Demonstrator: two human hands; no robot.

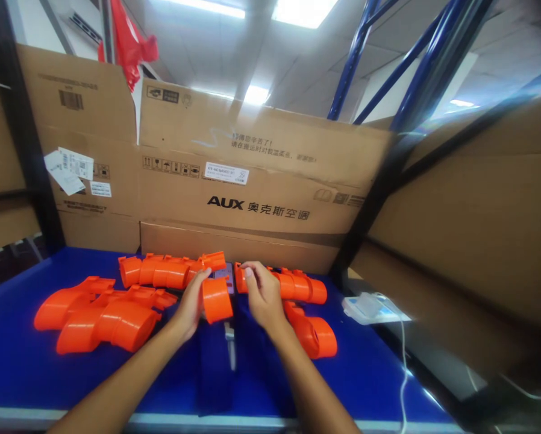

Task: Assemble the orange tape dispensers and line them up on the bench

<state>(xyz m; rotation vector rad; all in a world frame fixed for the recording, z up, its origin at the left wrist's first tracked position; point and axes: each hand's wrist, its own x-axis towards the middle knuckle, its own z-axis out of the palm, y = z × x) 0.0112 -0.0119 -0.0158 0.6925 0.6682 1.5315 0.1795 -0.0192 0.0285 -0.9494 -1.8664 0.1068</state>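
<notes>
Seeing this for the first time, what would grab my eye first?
Probably the bright orange pieces, lying left and right on the blue tabletop. Near the centre, the left hand holds a short orange piece, with the right hand close by. Behind stands a big cardboard panel printed AUX.

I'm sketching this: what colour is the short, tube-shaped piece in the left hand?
The short, tube-shaped piece is bright orange, best seen in the head view.

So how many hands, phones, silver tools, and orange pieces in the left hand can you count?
Left hand and right hand: 2
Orange piece in the left hand: 1
Phone: 1
Silver tool: 1
Total: 5
</notes>
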